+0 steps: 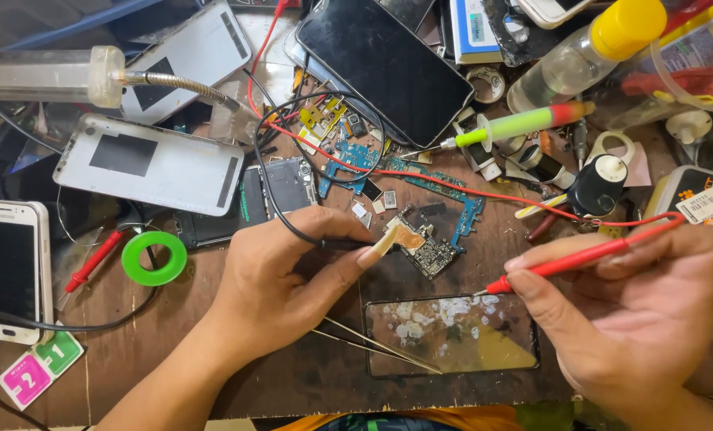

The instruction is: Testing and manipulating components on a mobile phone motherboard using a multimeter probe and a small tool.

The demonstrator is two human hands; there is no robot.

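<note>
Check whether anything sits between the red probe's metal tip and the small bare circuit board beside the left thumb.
Nothing visible blocks it. The red probe in the right hand points across bare wooden bench at the small circuit board, which the left hand touches with a black probe.

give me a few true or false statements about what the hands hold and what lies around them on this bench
1. The right hand holds a red probe. True.
2. The left hand holds a blue probe. False: it holds a black probe with a black lead.
3. A small circuit board lies between the two probe tips. True.
4. The green tape ring lies right of the right hand. False: it lies left of the left hand.
5. Tweezers lie on the wooden bench below the left hand. True.
6. The white phone at the left edge is in pieces. False: it looks whole, screen dark.
</note>
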